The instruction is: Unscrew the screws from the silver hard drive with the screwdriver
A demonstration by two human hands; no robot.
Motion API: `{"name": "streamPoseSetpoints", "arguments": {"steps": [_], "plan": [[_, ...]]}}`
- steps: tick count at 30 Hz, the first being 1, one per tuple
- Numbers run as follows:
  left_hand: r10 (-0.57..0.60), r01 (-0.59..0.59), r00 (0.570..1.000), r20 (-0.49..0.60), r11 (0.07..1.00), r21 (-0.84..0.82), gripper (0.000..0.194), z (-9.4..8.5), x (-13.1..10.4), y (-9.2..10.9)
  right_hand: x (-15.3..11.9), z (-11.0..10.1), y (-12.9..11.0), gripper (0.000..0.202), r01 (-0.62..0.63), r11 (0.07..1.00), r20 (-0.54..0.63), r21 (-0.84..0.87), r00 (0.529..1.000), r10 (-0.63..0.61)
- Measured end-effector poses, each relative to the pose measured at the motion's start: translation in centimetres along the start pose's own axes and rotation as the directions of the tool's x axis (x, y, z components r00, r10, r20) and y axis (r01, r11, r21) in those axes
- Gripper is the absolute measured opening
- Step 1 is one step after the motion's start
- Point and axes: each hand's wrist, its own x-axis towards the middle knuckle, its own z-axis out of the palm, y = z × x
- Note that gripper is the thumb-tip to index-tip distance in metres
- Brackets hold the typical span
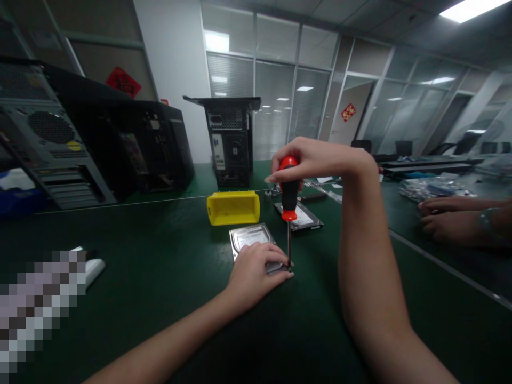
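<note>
A silver hard drive (251,237) lies flat on the green table (160,277). My left hand (256,273) rests on its near end, fingers spread over it and pressing it down. My right hand (316,159) grips the top of a red-and-black screwdriver (288,194) held upright. The screwdriver's thin shaft points straight down and its tip meets the drive's near right corner, beside my left fingertips.
A yellow bin (233,207) stands just behind the drive. A second drive (302,215) lies to its right. Black computer towers (234,140) line the back and left. Another person's hands (452,218) rest on the table at right.
</note>
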Motion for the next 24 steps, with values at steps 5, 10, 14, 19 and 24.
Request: {"name": "streamPoseSetpoints", "arguments": {"steps": [5,10,14,19,24], "plan": [[-0.007,0.007,1.0,0.001,1.0,-0.005,0.015,0.1,0.0,0.1,0.0,0.0,-0.3,0.04,-0.019,1.0,0.009,0.007,1.0,0.019],[-0.003,0.003,1.0,-0.004,1.0,-0.018,0.014,0.0,-0.2,0.1,-0.5,0.0,-0.2,0.04,-0.112,0.991,0.058,0.075,0.993,0.108],[-0.007,0.007,1.0,-0.006,1.0,-0.02,0.013,-0.1,-0.1,0.0,-1.1,-0.3,-0.1,0.038,-0.13,0.984,0.103,0.119,0.988,0.118],[-0.006,0.006,1.0,-0.011,1.0,0.0,0.012,0.0,0.0,0.1,-1.2,-0.4,-0.9,0.048,-0.072,0.997,0.067,0.035,0.995,0.069],[-0.006,0.006,1.0,-0.006,1.0,0.011,0.013,-0.1,-0.1,0.3,-0.9,-0.2,-1.8,0.05,0.003,1.0,0.044,-0.009,0.999,-0.003]]}}
